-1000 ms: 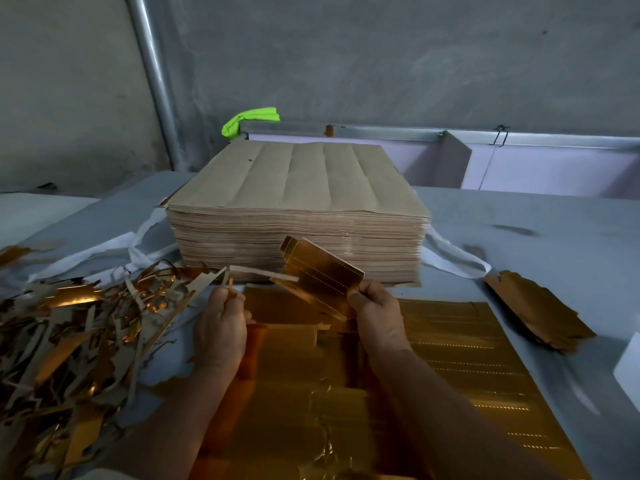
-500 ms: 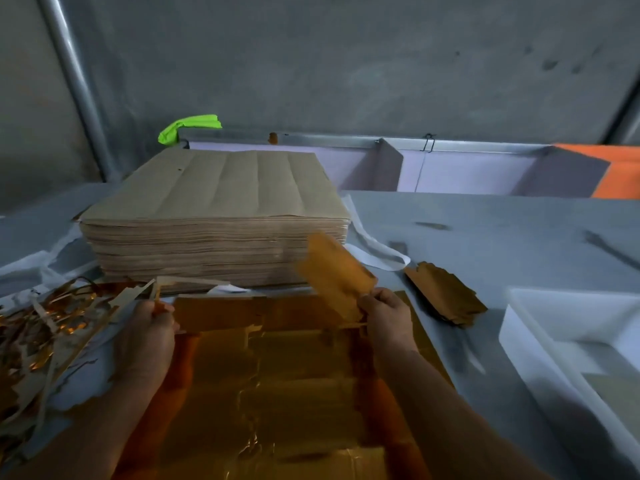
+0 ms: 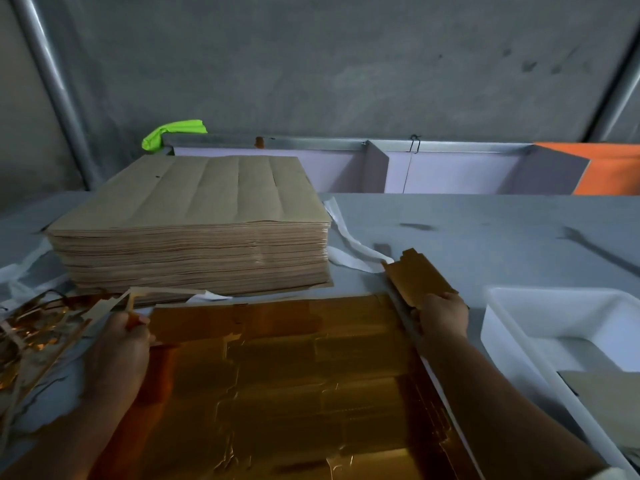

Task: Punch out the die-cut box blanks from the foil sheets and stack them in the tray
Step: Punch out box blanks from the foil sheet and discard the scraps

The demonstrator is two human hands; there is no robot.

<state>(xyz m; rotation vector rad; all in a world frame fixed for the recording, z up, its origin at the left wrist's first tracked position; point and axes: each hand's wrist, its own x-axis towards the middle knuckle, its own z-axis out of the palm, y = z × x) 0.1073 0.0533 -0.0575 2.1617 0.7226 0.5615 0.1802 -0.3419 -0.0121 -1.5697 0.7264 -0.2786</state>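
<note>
A gold foil sheet (image 3: pixel 294 386) lies flat on the grey table in front of me. My right hand (image 3: pixel 441 315) grips a punched-out gold box blank (image 3: pixel 417 278) and sets it down on a small pile of blanks just past the sheet's far right corner. At the sheet's far left corner, my left hand (image 3: pixel 121 344) pinches a thin waste strip (image 3: pixel 152 292) of card. A white tray (image 3: pixel 540 317) stands at the right, with a brown blank (image 3: pixel 606 393) lying inside it.
A tall stack of brown-backed sheets (image 3: pixel 194 230) sits behind the foil sheet. Gold and grey offcuts (image 3: pixel 31 334) are heaped at the left. White strapping (image 3: pixel 349 244) trails beside the stack. Divided bins (image 3: pixel 450 168) line the table's far edge against the wall.
My right hand has carried the gold blank from above the sheet's middle rightward and down onto the pile of blanks. The camera has turned right, so the white tray shows.
</note>
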